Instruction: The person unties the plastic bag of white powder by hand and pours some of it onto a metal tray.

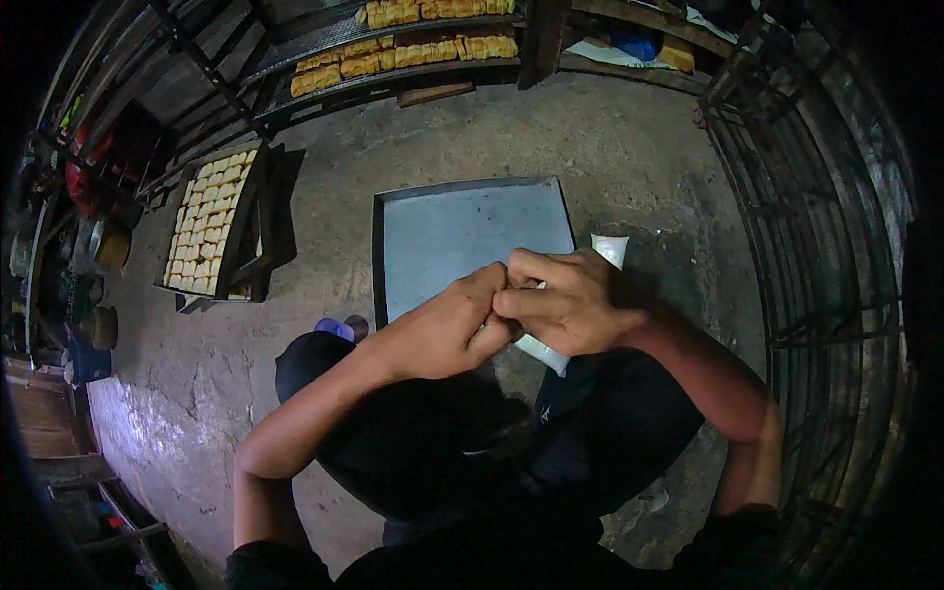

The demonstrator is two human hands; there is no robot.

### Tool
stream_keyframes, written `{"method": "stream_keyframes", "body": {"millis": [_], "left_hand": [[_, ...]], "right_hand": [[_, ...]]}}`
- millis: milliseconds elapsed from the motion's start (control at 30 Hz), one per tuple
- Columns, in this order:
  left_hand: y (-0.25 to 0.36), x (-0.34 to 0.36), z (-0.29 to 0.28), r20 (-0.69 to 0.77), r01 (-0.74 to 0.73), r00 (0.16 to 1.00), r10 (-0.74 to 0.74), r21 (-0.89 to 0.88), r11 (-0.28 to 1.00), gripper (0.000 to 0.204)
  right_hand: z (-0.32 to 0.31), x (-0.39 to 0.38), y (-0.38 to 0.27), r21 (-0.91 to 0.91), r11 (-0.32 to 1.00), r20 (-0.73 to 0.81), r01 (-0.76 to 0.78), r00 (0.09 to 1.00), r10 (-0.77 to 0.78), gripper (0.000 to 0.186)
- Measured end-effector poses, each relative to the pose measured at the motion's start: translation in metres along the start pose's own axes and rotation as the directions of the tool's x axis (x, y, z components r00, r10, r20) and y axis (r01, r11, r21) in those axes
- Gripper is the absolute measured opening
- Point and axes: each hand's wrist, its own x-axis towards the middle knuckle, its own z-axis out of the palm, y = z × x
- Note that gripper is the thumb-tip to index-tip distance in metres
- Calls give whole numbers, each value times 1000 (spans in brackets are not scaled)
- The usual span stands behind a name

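My left hand [447,324] and my right hand [570,303] meet in front of my knees, fingers closed and pinched together. Between and below them shows a plastic bag [546,355] of something white; its upper part is mostly hidden by my fingers. Beyond my hands a large rectangular baking tray [462,231] lies on the floor, grey-blue inside with a dark rim. The hands cover its near right corner. Another white bag end [610,250] sticks out past my right hand, beside the tray. I cannot tell whether the two white parts join.
At the left a tray of pale buns [206,226] leans on a stand. Browned bread rolls [403,57] fill racks at the back. A dark metal rack [816,246] lines the right side. Near my left knee is a purple round thing [335,327] on the concrete floor [324,206].
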Motion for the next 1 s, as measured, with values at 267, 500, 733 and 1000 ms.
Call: {"method": "stream_keyframes", "body": {"millis": [267,500,733,1000], "left_hand": [[7,-4,-7,-68,66,995,-73,-94,993,21],[16,-2,-12,-268,-155,938,222,249,956,25],[21,-3,-15,-195,12,980,34,228,974,17],[21,-4,-8,-254,30,966,41,269,963,16]], "right_hand": [[3,-4,0,227,971,-70,-70,994,88,21],[-4,4,-14,345,905,-128,-249,943,308,25],[13,-1,-10,241,944,-174,-227,947,272,31],[14,2,-7,271,943,-116,-193,966,231,29]]}}
